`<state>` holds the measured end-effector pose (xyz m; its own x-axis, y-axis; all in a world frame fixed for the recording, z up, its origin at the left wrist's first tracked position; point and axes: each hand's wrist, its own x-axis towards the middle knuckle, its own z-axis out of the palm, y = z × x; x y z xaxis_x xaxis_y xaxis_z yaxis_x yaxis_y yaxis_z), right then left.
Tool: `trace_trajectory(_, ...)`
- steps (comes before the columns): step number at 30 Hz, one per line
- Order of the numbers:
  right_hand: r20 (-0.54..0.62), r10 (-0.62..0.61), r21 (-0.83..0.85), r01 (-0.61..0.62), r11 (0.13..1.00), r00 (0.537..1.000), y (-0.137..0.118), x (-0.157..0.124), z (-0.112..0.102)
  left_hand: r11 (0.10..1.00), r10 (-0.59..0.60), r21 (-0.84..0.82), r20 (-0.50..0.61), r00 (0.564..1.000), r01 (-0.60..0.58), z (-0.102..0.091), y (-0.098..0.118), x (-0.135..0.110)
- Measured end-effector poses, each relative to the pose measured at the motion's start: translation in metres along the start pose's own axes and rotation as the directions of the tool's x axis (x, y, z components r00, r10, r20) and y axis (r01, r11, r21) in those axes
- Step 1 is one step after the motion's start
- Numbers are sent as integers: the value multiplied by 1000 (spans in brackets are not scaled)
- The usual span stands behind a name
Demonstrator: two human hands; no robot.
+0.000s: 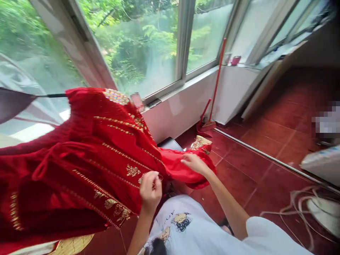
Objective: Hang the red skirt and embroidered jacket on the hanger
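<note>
White shirt lies nearest, and whether the bent fingers of left hand and right hand pinch the red garment is unclear.

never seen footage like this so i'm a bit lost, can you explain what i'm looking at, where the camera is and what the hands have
There is no machine here, just a person's two bare hands. The single picture comes from a camera worn on that person's head, looking forward and down, so the white shirt at the bottom is their own.

The left hand, fingers curled, is by the big red garment with gold trim. The right hand is over its lighter red, sleeve-like part. I can't tell whether either hand is gripping the cloth.

Beyond are windows. On the red tiled floor are a long-handled broom and, at lower right, loose cords.
</note>
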<state>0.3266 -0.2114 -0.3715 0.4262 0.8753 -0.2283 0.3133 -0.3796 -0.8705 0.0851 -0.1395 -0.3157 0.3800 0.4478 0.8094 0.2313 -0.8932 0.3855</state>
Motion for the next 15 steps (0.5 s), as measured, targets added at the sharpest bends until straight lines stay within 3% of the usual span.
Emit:
trace_trajectory(1, -117, 85, -62, -93, 994, 989, 23, 3, -16, 991, -103, -56, 246, 964, 120, 26, 2, -10)
trace_trajectory(2, -208, 149, -101, -173, 980, 967, 43, 6, -32, 971, -181, -53, 483, 857, 235, 51, 2, -18)
trace_trajectory(3, -274, 191, -138, -235, 962, 943, 59, 9, -47, 954, -214, -18, 662, 718, 301, 75, -1, -23)
trace_trajectory(4, -304, 212, -168, -271, 948, 929, 71, 12, -59, 945, -225, 21, 769, 598, 327, 97, -5, -27)
trace_trajectory(5, -308, 221, -194, -289, 938, 925, 81, 15, -67, 943, -230, 60, 828, 512, 326, 117, -11, -30)
trace_trajectory(6, -296, 226, -216, -295, 931, 928, 89, 17, -72, 945, -239, 93, 850, 469, 313, 133, -18, -31)
trace_trajectory(9, -264, 239, -252, -306, 918, 934, 104, 24, -68, 935, -327, 229, 849, 414, 270, 163, -35, -36)
trace_trajectory(11, -300, 264, -250, -342, 906, 917, 108, 24, -57, 927, -366, 294, 844, 392, 234, 170, -39, -41)
trace_trajectory(15, -356, 430, -218, -521, 825, 830, 106, 19, -48, 904, -428, 390, 831, 356, 176, 169, -27, -51)
